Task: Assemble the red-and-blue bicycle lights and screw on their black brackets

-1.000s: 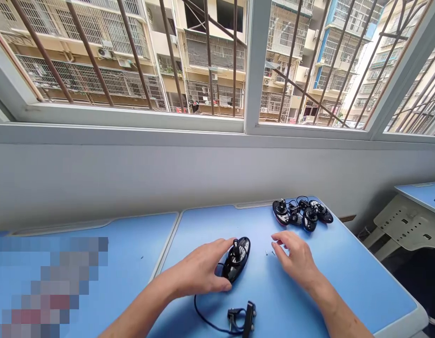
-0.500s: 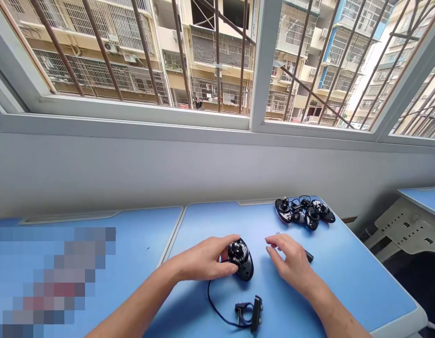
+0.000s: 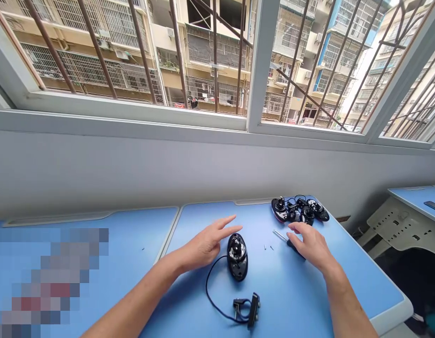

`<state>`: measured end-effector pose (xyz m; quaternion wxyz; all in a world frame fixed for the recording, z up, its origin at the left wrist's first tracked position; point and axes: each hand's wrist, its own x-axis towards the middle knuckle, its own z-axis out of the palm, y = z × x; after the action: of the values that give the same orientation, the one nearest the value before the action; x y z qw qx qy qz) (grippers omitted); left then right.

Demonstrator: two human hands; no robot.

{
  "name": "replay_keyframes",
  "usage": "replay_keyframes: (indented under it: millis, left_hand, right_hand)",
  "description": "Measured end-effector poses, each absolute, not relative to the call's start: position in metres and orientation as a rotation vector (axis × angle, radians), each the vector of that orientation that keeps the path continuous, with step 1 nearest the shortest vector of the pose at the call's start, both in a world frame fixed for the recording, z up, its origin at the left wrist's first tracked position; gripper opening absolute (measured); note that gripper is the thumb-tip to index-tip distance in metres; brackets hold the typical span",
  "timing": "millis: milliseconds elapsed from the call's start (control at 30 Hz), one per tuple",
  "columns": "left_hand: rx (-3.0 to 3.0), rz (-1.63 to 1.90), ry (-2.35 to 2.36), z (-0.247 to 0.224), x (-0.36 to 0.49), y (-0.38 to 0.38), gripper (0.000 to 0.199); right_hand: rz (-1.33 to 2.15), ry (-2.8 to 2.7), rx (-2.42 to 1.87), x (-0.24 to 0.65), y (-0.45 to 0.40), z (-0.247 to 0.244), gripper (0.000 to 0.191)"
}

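Note:
A glossy black oval device (image 3: 237,257) with a domed middle lies on the blue table. Its thin cable curves round to a black ring clamp with a small control block (image 3: 246,311) nearer to me. Just left of the device, my left hand (image 3: 212,239) is open with fingers stretched over its upper edge, not gripping it. To the right, my right hand (image 3: 309,241) hovers open by a screwdriver (image 3: 295,249), its thumb and fingers apart. That screwdriver has a dark handle and a metal shaft pointing up-left. Two tiny screws (image 3: 268,247) lie between device and screwdriver.
Several similar black devices with cables (image 3: 298,210) are piled at the table's back right corner. A pixelated patch (image 3: 44,281) covers the left table. Behind are a wall and barred windows; another desk (image 3: 415,202) stands at far right.
My left hand has let go of the black device, which now rests on the table. My right hand has moved right, towards the screwdriver, uncovering the screws.

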<state>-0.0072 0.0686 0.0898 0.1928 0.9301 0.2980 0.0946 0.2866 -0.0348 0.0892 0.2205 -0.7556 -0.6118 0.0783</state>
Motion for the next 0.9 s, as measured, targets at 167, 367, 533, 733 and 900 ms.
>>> replay_keyframes:
  millis: [167,367,533,733,900]
  left_hand:
    - [2.566,0.23,0.7,0.071,-0.003,0.072,0.072]
    - [2.388,0.154,0.76,0.078,-0.01,0.071,0.067]
    - [2.356,0.233,0.848,0.087,-0.001,0.064,0.049]
    - [2.386,0.33,0.954,0.081,0.006,0.061,0.037]
    - [2.385,0.409,1.035,0.075,0.004,0.067,0.037]
  right_hand:
    - [0.324,-1.796,-2.211,0.288,-0.043,0.095,0.035]
    - [0.3,-1.831,-2.442,0.292,-0.046,0.098,0.029]
    - [0.273,-1.814,-2.513,0.294,-0.042,0.096,0.015]
    - [0.241,-1.817,-2.515,0.295,-0.04,0.092,0.007]
    - [0.215,-1.81,-2.449,0.292,-0.037,0.09,0.008]
